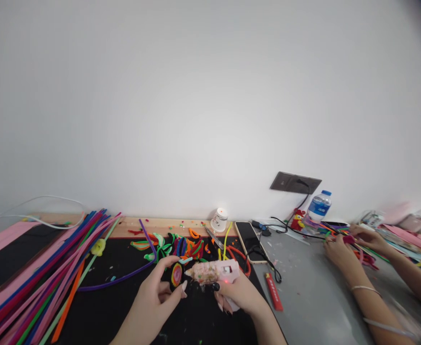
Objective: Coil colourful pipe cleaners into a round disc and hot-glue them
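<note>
Between the thumb and fingers of my left hand (157, 291) is a round coil of coloured pipe cleaner (176, 275), ringed in black, yellow, orange and pink. A light blue tip (185, 260) sticks out at its top. My right hand (239, 293) is wrapped round a pale pink glue gun (214, 271) with a red light lit on its side. Its nozzle points left, close to the coil's edge; I cannot tell whether they touch. Behind both hands, several bent pipe-cleaner pieces (181, 245) lie on the black mat (124, 316).
Long pipe cleaners (52, 282) are bundled at left. A white paper cup (219, 219), scissors (215, 237) and a phone (251, 242) sit behind. To the right are a red box (274, 292), a water bottle (317, 209), a cable and another person's hands (343, 249).
</note>
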The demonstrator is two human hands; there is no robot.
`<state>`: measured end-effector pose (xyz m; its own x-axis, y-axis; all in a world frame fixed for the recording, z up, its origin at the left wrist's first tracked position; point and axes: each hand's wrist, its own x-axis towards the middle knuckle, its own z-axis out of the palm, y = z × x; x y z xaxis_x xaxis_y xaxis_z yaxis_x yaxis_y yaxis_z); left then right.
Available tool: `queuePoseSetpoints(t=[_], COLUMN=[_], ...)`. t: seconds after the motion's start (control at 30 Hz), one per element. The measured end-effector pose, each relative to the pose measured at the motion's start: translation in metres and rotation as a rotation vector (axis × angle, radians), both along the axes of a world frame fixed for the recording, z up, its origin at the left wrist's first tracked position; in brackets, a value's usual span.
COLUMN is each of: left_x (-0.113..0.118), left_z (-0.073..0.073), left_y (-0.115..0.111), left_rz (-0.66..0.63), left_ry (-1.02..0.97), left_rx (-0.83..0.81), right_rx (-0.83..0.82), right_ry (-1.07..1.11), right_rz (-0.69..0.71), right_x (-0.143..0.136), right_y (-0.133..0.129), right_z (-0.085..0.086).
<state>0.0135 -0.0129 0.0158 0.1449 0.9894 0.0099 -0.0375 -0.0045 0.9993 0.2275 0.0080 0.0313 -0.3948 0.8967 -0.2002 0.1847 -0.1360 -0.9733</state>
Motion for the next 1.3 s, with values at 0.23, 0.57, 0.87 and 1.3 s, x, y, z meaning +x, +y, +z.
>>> queuePoseSetpoints(t=[0.23, 0.57, 0.87, 1.3], left_x=[0.0, 0.0, 0.001, 0.002], left_z=[-0.001, -0.002, -0.001, -0.003], left_y=[0.0, 0.0, -0.002, -0.001], left_rz=[-0.015, -0.017, -0.029, -0.024], left_ry=[0.043, 0.019, 0.031, 0.029], left_rx=[-0.001, 0.001, 0.003, 0.011], right_rx=[-0.027, 0.003, -0.011, 0.0], right_ry=[-0.002, 0.013, 0.003, 0.049], right_rz=[0.035, 0.006, -0.02, -0.064], right_x=[0.001, 0.001, 0.0, 0.0], right_y=[-0.001, 0.001, 0.001, 0.002], right_z=[0.001, -0.002, -0.003, -0.01])
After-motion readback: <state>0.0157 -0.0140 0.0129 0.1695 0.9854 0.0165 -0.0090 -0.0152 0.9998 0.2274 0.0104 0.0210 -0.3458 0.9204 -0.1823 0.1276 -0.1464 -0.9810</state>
